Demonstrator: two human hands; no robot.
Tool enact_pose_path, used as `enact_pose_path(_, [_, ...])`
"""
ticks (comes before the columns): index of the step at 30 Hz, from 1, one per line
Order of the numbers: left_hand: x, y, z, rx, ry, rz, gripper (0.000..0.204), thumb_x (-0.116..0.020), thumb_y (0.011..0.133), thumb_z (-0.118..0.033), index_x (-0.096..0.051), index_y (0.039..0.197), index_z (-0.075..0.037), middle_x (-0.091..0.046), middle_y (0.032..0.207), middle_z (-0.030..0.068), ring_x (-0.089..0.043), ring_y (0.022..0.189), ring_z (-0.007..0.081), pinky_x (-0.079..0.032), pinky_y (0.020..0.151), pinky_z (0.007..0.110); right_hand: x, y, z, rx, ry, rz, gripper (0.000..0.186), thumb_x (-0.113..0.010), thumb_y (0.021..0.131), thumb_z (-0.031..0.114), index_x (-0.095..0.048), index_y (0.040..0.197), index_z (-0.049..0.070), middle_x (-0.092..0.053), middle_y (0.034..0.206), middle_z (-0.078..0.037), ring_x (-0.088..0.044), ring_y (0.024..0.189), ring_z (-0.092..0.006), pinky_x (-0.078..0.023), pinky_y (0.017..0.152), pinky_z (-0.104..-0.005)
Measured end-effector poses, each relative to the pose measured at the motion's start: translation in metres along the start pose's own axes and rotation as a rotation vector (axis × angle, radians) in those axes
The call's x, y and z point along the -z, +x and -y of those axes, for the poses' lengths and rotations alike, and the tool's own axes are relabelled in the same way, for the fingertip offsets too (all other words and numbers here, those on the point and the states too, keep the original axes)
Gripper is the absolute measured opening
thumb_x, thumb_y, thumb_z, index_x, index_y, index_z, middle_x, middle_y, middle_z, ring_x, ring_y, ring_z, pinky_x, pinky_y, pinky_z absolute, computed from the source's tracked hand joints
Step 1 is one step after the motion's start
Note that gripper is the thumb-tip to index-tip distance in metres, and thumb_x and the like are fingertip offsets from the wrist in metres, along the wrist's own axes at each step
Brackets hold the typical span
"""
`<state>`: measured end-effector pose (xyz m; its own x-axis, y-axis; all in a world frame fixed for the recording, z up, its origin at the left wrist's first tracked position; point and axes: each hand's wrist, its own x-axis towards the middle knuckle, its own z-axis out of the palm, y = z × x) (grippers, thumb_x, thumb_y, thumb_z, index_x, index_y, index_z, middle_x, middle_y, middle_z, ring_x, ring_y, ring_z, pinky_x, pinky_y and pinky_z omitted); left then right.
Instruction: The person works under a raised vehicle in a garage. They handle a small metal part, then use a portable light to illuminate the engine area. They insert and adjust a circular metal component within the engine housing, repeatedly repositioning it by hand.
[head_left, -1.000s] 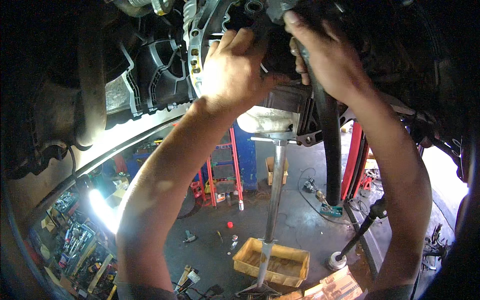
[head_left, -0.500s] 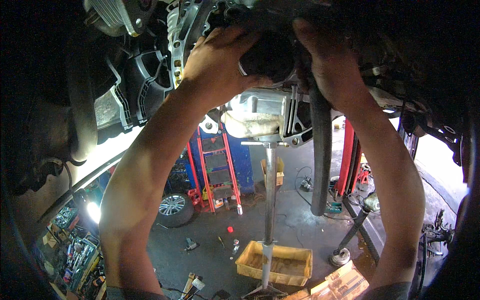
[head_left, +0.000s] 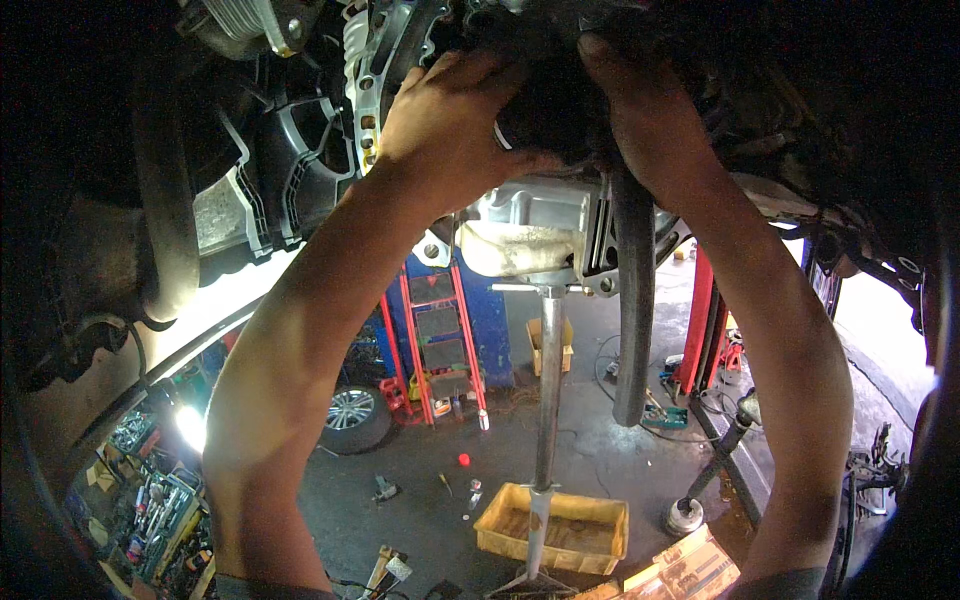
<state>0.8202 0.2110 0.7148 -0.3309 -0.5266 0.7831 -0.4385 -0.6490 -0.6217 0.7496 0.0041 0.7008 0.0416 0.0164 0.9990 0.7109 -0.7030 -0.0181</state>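
Note:
Both my arms reach up under a vehicle, to a dark round part (head_left: 550, 115) with a pale curved edge. My left hand (head_left: 445, 125) is closed around its left side, thumb along the lower edge and fingers over the top. On the other side, my right hand (head_left: 650, 120) is curled up into the shadow; most of its fingers are hidden and what they grip cannot be made out. Just below the hands is a silver metal casing (head_left: 515, 245), above the head of an upright metal pole (head_left: 548, 400). A thick black hose (head_left: 634, 310) hangs by my right wrist.
The pole's foot stands by a yellow tub (head_left: 490, 535). Around it lie a wheel (head_left: 355, 418), an open cardboard box (head_left: 690, 570), and toolboxes (head_left: 160, 515) full of tools. A red ladder (head_left: 468, 330) leans behind, near a red post (head_left: 698, 310). A bright lamp (head_left: 190, 425) shines at left.
The view has shifted slightly, so the casing and pole sit a little further right. Both hands stay at the round part, the left a bit further right over it.

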Motion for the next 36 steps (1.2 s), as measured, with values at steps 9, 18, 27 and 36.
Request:
enact_pose_path(9, [0.002, -0.001, 0.002, -0.047, 0.034, 0.027, 0.087, -0.085, 0.074, -0.062, -0.064, 0.143, -0.014, -0.062, 0.141, 0.0129, -0.060, 0.130, 0.0348, -0.049, 0.109, 0.050, 0.033, -0.029, 0.029, -0.103, -0.051, 0.142, 0.042, -0.045, 0.113, 0.039, -0.065, 0.118, 0.003, -0.069, 0.097, -0.013, -0.066, 0.090, -0.0277, -0.051, 0.084, -0.0427])
enact_pose_path(18, [0.009, 0.010, 0.032, -0.172, -0.122, 0.204, 0.067, -0.077, 0.094, -0.034, -0.055, 0.153, -0.013, -0.056, 0.149, 0.0189, -0.050, 0.142, 0.0386, -0.039, 0.121, 0.050, 0.026, -0.114, 0.032, -0.469, 0.500, 0.135, 0.055, -0.057, 0.105, 0.057, -0.059, 0.118, 0.004, -0.058, 0.080, -0.004, -0.055, 0.056, -0.0125, -0.045, 0.048, -0.0284])
enact_pose_path(27, [0.003, 0.008, 0.040, -0.210, -0.021, 0.171, 0.070, -0.076, 0.094, -0.039, -0.053, 0.154, -0.013, -0.050, 0.155, 0.0212, -0.046, 0.144, 0.0424, -0.037, 0.121, 0.051, 0.008, -0.130, 0.035, -0.495, 0.505, 0.129, 0.050, -0.052, 0.109, 0.053, -0.057, 0.118, 0.005, -0.057, 0.083, -0.004, -0.054, 0.060, -0.0109, -0.046, 0.049, -0.0267])
enact_pose_path(36, [0.015, 0.016, 0.031, -0.184, -0.069, 0.267, 0.075, -0.079, 0.090, -0.039, -0.052, 0.153, -0.009, -0.051, 0.150, 0.0222, -0.048, 0.140, 0.0426, -0.041, 0.117, 0.053, 0.007, -0.130, 0.042, -0.506, 0.487, 0.136, 0.040, -0.050, 0.111, 0.049, -0.050, 0.100, 0.011, -0.050, 0.071, 0.003, -0.049, 0.055, -0.0076, -0.041, 0.047, -0.0262])
